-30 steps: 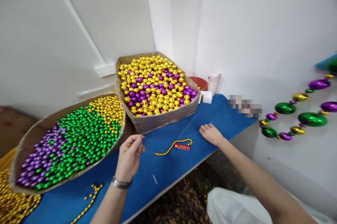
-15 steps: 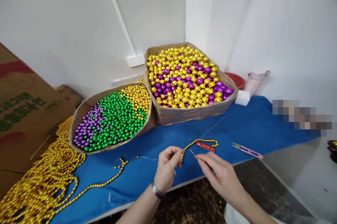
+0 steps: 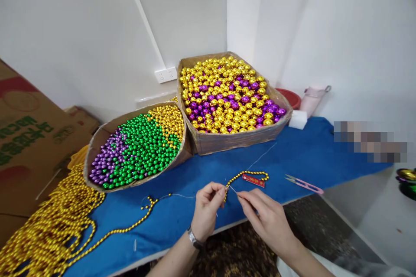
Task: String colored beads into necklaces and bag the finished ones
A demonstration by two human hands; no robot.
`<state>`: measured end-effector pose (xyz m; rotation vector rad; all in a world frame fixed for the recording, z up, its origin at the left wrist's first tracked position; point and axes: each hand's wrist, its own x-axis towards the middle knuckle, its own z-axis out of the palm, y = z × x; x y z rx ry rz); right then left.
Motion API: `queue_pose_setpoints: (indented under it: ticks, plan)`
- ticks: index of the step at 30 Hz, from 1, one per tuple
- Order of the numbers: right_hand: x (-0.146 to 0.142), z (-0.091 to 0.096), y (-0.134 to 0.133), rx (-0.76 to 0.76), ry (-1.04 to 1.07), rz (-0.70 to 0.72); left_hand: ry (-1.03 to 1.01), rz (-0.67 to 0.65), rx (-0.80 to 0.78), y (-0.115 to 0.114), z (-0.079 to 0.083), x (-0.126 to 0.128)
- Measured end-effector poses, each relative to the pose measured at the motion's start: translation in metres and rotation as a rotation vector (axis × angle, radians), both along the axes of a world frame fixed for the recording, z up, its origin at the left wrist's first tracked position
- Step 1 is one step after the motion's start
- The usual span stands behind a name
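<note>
My left hand (image 3: 208,207), wearing a watch, is closed in a pinch on the end of a short gold bead string (image 3: 240,174). That string curves away over the blue cloth. Between the fingers of my right hand (image 3: 263,214) is a thin needle (image 3: 233,189), its tip up against the beads at my left fingertips. A pale thread (image 3: 183,195) runs from my left hand to a longer gold bead strand (image 3: 125,228) on the left. Behind the short string lies a red packet (image 3: 254,180). What exactly sits inside the left pinch is hidden.
A cardboard box of small beads (image 3: 139,151) and a larger box of gold and purple balls (image 3: 227,95) stand behind my hands. Pink thread snips (image 3: 303,184) lie to the right on the blue cloth (image 3: 260,160). A heap of gold bead strands (image 3: 61,212) fills the left.
My right hand has moved slightly left, bringing the needle from a small gap away up to the beads at my left fingertips. The left hand keeps its pinch.
</note>
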<state>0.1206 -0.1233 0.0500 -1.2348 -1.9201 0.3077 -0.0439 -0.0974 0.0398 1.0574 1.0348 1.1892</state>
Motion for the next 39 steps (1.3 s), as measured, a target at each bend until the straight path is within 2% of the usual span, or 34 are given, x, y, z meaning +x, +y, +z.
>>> queue_pose_setpoints:
  ticks: [39]
  plan:
    - [-0.003,0.0004,-0.0009,0.01,-0.025,-0.013,-0.006,-0.011,0.004,-0.0011,-0.0037,0.0012]
